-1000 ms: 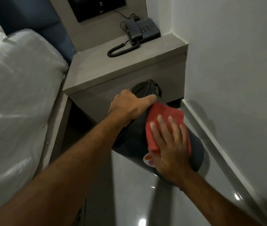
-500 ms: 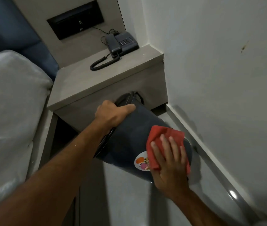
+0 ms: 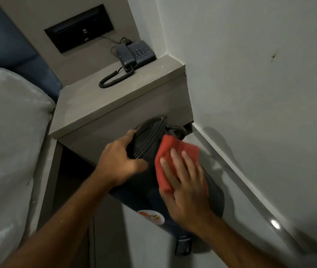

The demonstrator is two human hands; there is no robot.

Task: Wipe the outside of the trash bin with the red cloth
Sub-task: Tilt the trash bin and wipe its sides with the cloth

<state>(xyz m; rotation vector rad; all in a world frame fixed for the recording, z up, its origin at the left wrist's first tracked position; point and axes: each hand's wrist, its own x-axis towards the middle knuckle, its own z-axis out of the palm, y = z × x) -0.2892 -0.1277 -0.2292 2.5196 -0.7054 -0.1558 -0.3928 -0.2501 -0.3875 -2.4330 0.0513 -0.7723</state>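
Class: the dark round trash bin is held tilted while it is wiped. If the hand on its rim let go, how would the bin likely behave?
The dark round trash bin would probably tip or roll: it is tilted and cylindrical. It seems light, since the left hand steadies it by the rim alone. Its glossy wall may be slippery under the red cloth that the right hand presses on it.

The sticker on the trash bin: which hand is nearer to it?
The right hand; it presses the red cloth on the trash bin just above the sticker. The left hand grips the lid end, farther up.
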